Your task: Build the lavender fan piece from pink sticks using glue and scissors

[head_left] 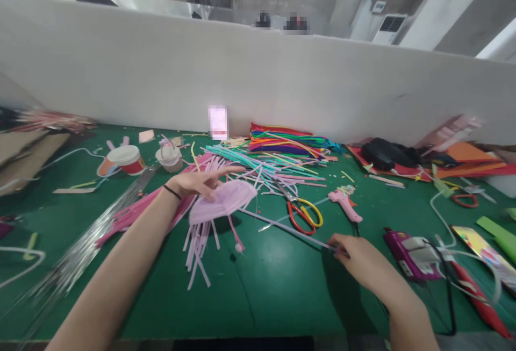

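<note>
My left hand [199, 183] grips a lilac fan-shaped piece [223, 200] by its upper left part, thumb on its face and index finger stretched out. It is held above the table. My right hand [350, 254] pinches the far end of a long lilac pipe cleaner [286, 227], which runs taut towards the fan piece; whether it is joined there I cannot tell. A short pink strand with a small pale bead-like tip [238, 246] hangs below the fan. Loose lilac pipe cleaners [197, 259] lie under it.
Red-and-yellow-handled scissors [300, 214] and a pink glue gun [345, 204] lie beyond the pipe cleaner. Coloured pipe cleaners [282, 144] are heaped at the back. A lidded cup [126, 159] and silvery strands [86, 246] are left; a purple power strip [407, 254] and cables are right.
</note>
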A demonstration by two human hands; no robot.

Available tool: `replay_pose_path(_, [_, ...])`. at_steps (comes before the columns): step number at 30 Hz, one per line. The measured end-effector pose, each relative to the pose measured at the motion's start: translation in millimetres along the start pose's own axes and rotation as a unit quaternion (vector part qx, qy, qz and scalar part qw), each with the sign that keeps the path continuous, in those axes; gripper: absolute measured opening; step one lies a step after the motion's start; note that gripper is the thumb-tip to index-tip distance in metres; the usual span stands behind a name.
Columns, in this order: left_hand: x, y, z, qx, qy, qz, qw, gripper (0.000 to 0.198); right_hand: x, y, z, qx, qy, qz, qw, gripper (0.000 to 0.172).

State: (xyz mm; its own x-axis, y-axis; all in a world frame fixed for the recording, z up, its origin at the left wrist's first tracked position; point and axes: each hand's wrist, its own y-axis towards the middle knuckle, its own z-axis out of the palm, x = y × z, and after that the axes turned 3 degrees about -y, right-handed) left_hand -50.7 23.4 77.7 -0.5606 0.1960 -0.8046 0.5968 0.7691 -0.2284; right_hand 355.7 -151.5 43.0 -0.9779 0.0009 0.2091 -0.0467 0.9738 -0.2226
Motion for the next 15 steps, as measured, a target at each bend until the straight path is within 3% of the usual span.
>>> replay_pose_path(1, [1.7,7.0,1.0,0.109,-0.037,-0.002,0.993,0.073,-0.4,0.1,-0.1,0.008,0.002,0.001,1.0,0.023])
replay_pose_path(2, [3.5,13.7,2.4,0.175,-0.053,-0.008,0.983,0.068,-0.8,-0.1,0.0,0.011,0.001,0.003,1.0,0.024])
replay_pose_path(4, [7.1,24.8,7.2,0.232,-0.064,-0.024,0.97,0.051,0.7,-0.2,0.7,0.001,-0.006,0.005,1.0,0.024])
replay_pose_path(8, [12.5,33.7,18.4,0.204,-0.036,-0.044,0.977,0.036,23.0,7.4,4.9,-0.088,-0.003,-0.035,0.996,0.021])
replay_pose_path(11, [11.4,32.7,22.5,0.175,0.001,-0.029,0.984,0.036,51.2,23.8,14.7,-0.151,0.024,-0.113,0.982,0.018])
replay_pose_path(13, [7.0,29.8,26.1,0.119,0.043,-0.02,0.992,0.034,67.3,38.2,24.7,-0.154,0.021,-0.176,0.972,0.016])
replay_pose_path(15, [0.2,24.5,34.7,0.025,0.106,-0.003,0.994,0.029,77.8,52.1,34.8,-0.156,0.015,-0.202,0.967,0.017])
